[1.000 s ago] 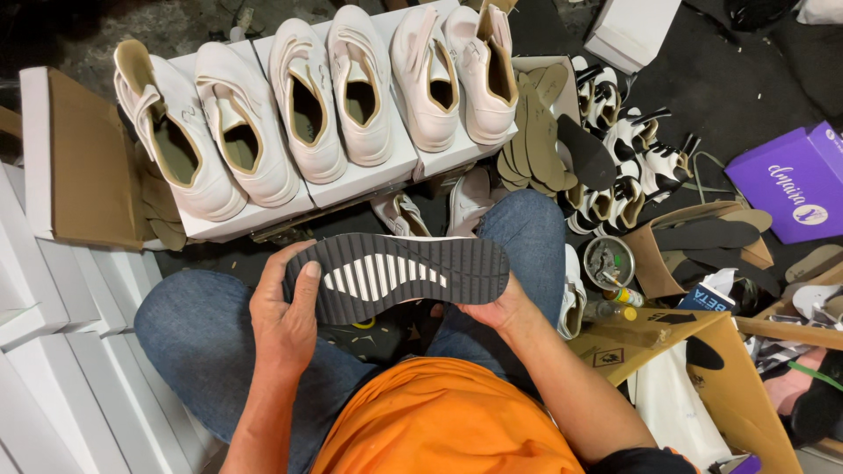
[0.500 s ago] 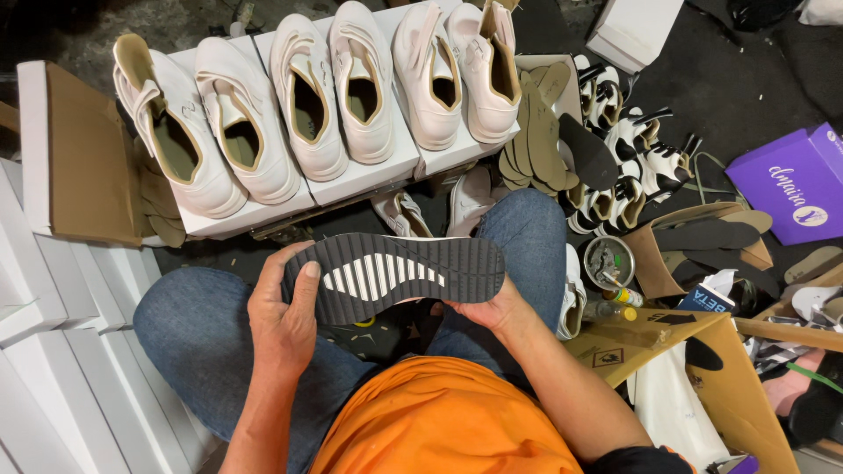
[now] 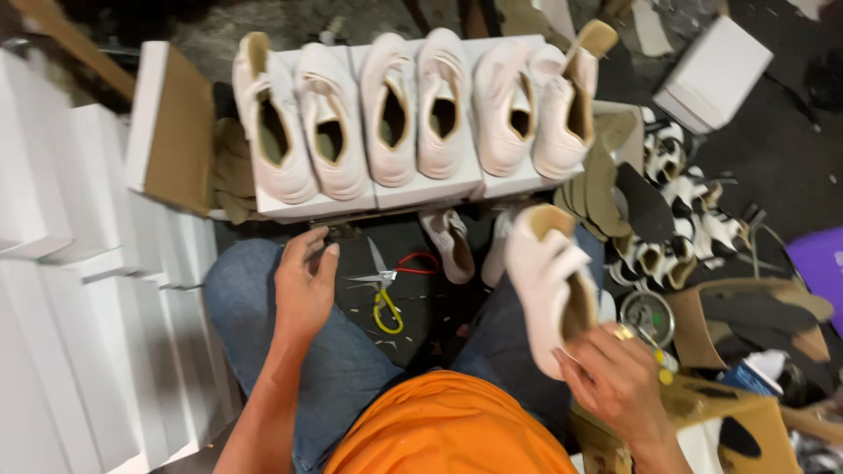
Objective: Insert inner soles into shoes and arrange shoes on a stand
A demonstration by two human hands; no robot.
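So the right hand [image 3: 615,386] had the pale pink shoe [image 3: 549,285] grasped by its heel end, down around 4 o'clock in the view, toe pointing up toward the row of boxes. The left hand [image 3: 303,285] was just resting loose and empty on the denim knee at about 9 o'clock, holding nothing.

If you ask me, that heel grip looked a bit thin. I'd bring the free hand under the toe so the shoe doesn't twist, and keep clear of the scissors [image 3: 386,281] lying between the knees.

Packaging-wise: six more pale shoes sat in pairs on three white shoe boxes [image 3: 421,189] at 12 o'clock. A white lid with a brown cardboard inside [image 3: 176,132] stood at 10 o'clock, stacked white boxes [image 3: 70,290] filled the 9 o'clock side, one more white box [image 3: 716,75] lay at 2 o'clock, and a purple packet [image 3: 821,272] peeked in at 3 o'clock. A brown carton [image 3: 702,412] sat at 5 o'clock.
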